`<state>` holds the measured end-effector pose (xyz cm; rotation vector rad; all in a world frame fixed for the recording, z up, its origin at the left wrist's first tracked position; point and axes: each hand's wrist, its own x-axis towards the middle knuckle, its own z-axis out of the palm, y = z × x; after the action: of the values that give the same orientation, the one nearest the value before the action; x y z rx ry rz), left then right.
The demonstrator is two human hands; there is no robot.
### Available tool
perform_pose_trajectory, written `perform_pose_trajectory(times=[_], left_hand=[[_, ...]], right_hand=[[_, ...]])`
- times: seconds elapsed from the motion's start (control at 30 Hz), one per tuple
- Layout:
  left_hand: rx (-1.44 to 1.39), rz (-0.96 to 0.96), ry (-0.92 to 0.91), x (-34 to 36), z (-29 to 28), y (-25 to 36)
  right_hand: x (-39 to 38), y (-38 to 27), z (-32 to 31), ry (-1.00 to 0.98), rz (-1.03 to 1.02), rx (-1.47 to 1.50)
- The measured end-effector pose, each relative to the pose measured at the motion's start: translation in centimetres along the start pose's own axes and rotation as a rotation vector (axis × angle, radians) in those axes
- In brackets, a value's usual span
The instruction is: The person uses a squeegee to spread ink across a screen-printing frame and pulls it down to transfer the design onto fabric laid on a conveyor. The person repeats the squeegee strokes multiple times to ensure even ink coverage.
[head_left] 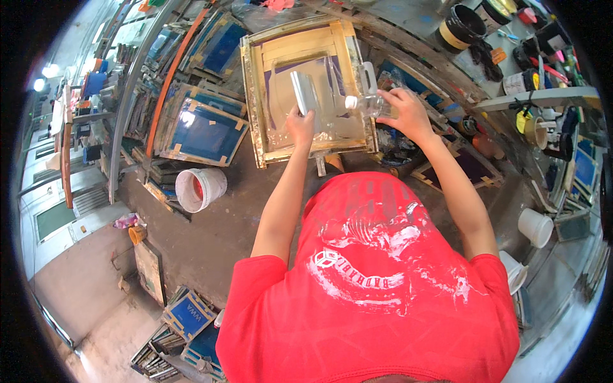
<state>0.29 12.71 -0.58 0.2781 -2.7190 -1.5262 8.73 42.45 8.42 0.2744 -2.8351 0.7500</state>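
My hands are apart: my left hand (300,129) grips a smooth, silvery bar (305,92) above the tape-edged rectangular frame (254,105); my right hand (407,116) clasps a clear, white-capped bottle (369,106) at its right edge.

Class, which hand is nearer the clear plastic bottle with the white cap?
Right: the right hand grips the clear plastic bottle, while the left hand is left of it, holding a flat silver-coloured tool.

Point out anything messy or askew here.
The wooden-framed printing screen in front of the person looks messy: blotchy, crusty-looking residue marks its borders. To its left, a blue screen sits at a slant, overlapping the frames behind it rather than stacked squarely.
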Motion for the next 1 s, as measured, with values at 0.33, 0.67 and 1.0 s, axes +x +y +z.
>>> perform_pose_trajectory(times=[0.33,0.67,1.0], left_hand=[[-0.116,0.001,-0.042,-0.6,-0.8,-5.7],[0.566,0.315,-0.326,0.1,-8.6,-5.2],[0.654,0.643,-0.477,-3.1,-7.3,-4.7]], right_hand=[[-1.1,1.1,-4.8,0.224,0.232,0.115],[-0.6,1.3,-5.1,0.288,0.339,0.211],[-3.4,1.7,-4.1,0.292,0.396,0.229]])
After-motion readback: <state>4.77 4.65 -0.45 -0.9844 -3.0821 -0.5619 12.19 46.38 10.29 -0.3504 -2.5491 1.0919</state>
